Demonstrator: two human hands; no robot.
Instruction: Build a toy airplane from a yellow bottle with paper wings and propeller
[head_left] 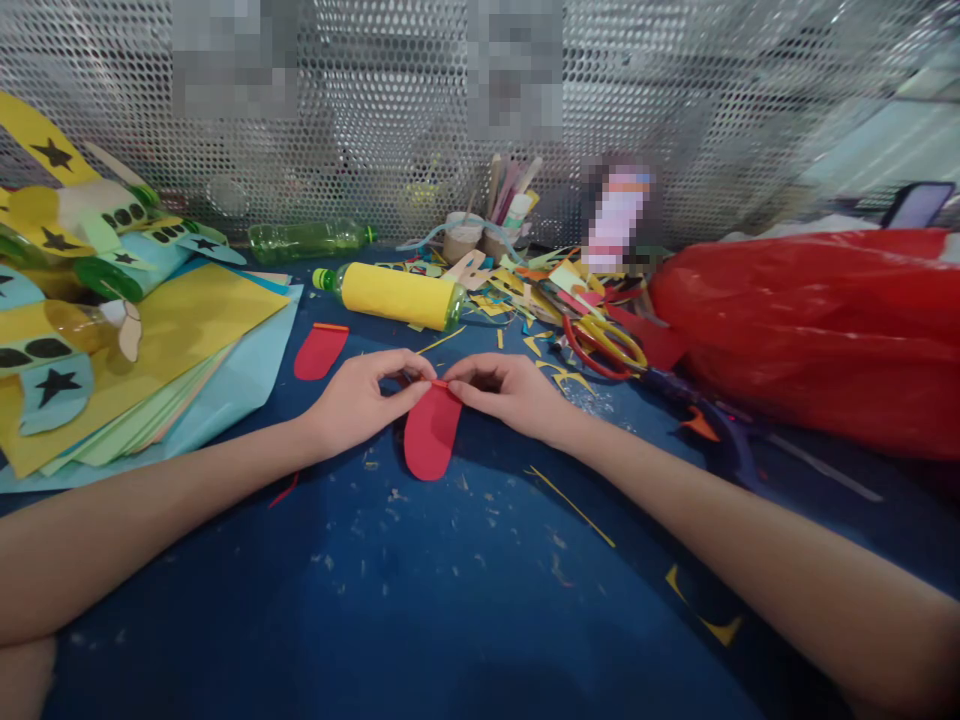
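Note:
A red paper piece with a rounded lower end (433,437) hangs between my hands, just above the blue table. My left hand (375,393) pinches its top edge between thumb and fingers. On the other side, my right hand (517,393) grips the same edge, which looks folded over in a narrow strip. A second red paper piece (321,353), with an orange strip along its top, lies to the left. Behind my hands, a green plastic bottle wrapped in yellow paper (397,295) rests on its side.
Stacked coloured paper (172,360) and paper-covered bottle planes (112,230) occupy the left. Scissors (604,345), a purple glue gun (720,415) and a red plastic bag (810,330) lie right. Paper scraps (517,295) and another green bottle (307,240) are at the back.

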